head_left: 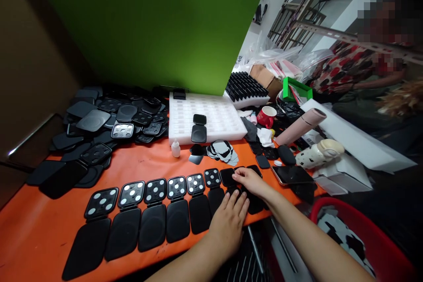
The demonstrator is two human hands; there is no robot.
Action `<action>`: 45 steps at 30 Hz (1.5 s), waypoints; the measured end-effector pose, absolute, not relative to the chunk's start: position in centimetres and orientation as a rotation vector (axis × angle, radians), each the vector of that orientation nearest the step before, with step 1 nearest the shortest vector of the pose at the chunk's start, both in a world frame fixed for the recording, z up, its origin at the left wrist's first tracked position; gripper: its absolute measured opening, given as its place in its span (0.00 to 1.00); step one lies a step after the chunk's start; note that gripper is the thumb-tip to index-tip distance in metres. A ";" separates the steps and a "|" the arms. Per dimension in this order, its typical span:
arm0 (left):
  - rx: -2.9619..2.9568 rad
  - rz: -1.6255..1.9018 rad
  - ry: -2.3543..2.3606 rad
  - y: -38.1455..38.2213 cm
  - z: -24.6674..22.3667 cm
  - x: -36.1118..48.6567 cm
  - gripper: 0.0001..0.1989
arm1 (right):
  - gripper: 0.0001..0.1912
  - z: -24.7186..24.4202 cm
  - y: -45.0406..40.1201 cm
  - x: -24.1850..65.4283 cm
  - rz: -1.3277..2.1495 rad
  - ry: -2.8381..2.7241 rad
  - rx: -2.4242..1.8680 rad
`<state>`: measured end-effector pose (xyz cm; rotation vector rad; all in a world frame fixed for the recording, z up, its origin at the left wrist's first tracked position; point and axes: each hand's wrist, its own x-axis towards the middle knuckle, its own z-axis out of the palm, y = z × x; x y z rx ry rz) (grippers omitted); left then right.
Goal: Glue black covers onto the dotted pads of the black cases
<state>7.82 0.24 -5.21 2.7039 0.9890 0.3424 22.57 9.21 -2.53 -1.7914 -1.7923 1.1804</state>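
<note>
A row of opened black hinged cases lies along the front of the orange table [145, 163]. Several upper halves at the left of the row, such as this dotted case [132, 193], carry pale round dots. My left hand [229, 224] rests flat with fingers spread over the lower halves toward the right. My right hand [247, 180] is at the upper halves, thumb and fingertips pressed together beside a plain black panel [228, 177]; whatever they hold is too small to make out. Behind the row lie a small white bottle [176, 149] and a pile of mirror-like pieces [222, 151].
Black cases [95, 119] are heaped at the back left. A white foam tray [211, 114] stands at the back centre. To the right are a red mug [266, 116], pink tumbler [300, 127], phone [293, 175] and red basin [390, 251]. A person sits beyond.
</note>
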 end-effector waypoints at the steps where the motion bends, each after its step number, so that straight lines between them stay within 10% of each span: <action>1: 2.704 0.344 0.990 0.2 -5.2 7.8 0.30 | 0.14 -2.6 9.1 22.5 1.157 -1.797 -1.804; 45: 2.707 0.379 0.986 0.3 -5.4 7.7 0.29 | 0.20 -3.5 10.2 21.9 0.937 -1.898 -2.046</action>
